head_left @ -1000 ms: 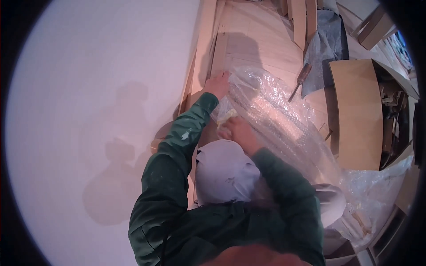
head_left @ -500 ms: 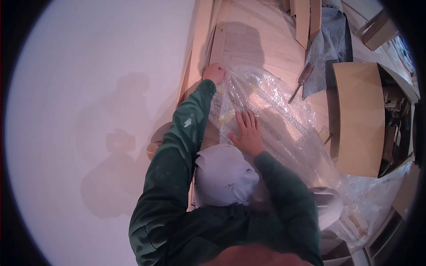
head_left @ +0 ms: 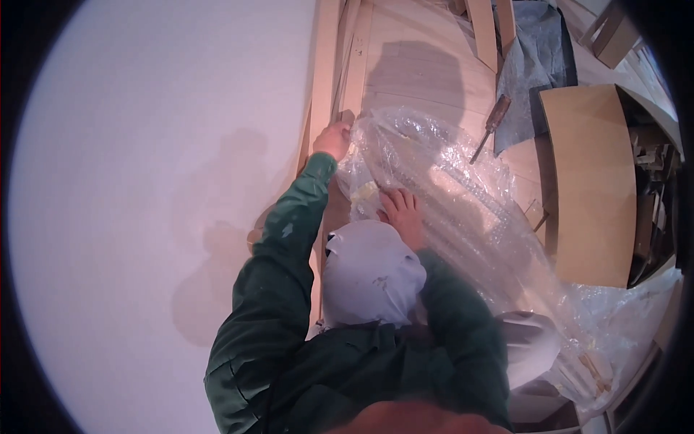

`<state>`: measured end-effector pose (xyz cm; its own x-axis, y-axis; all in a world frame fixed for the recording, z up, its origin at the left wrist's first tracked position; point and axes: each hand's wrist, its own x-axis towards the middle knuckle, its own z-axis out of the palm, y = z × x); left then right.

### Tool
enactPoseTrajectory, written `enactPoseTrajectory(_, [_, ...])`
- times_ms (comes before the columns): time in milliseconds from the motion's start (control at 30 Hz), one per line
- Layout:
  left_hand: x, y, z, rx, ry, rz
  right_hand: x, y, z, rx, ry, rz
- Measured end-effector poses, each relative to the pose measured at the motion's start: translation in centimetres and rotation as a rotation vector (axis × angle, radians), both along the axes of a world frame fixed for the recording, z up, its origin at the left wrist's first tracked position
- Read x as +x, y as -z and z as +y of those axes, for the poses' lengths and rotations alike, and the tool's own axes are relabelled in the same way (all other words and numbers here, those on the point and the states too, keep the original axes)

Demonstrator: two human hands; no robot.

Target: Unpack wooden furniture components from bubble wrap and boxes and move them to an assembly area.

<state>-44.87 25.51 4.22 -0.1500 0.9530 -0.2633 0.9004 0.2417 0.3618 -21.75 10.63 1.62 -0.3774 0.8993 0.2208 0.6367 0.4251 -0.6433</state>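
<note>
A long bundle wrapped in clear bubble wrap [head_left: 448, 195] lies on the pale wooden floor, close to the white wall. My left hand [head_left: 334, 139] reaches out in a green sleeve and grips the far left edge of the wrap, beside a wooden plank [head_left: 354, 72]. My right hand [head_left: 401, 213] lies flat on the wrap with fingers spread, next to a strip of yellowish tape [head_left: 363, 192]. A grey head covering [head_left: 369, 275] hides the near part of the bundle.
Wooden boards [head_left: 323, 65] run along the white wall [head_left: 144, 181]. A wooden-handled tool [head_left: 491, 124] lies beside a grey-blue sheet [head_left: 535, 65]. A brown panel [head_left: 585, 181] stands at the right. More crumpled clear plastic [head_left: 622, 318] sits at the lower right.
My left hand has shifted a little along the far edge of the wrap. My right hand has settled flat on the wrap near the tape. The wrap has spread slightly.
</note>
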Motion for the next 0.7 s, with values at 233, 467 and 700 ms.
enactPoseTrajectory(233, [4.7, 1.0, -6.0, -0.029, -0.237, -0.003, 0.6, -0.1, 0.4, 0.143, -0.194, 0.118])
enactPoseTrajectory(467, [4.3, 0.8, -4.1, -0.039, -0.224, 0.019, 2.4, -1.6, 1.8, -0.269, -0.11, 0.506])
enactPoseTrajectory(700, [10.4, 1.7, -4.3, 0.167, -0.014, -0.181, 10.6, -5.4, 3.0, -0.515, 0.015, 0.363])
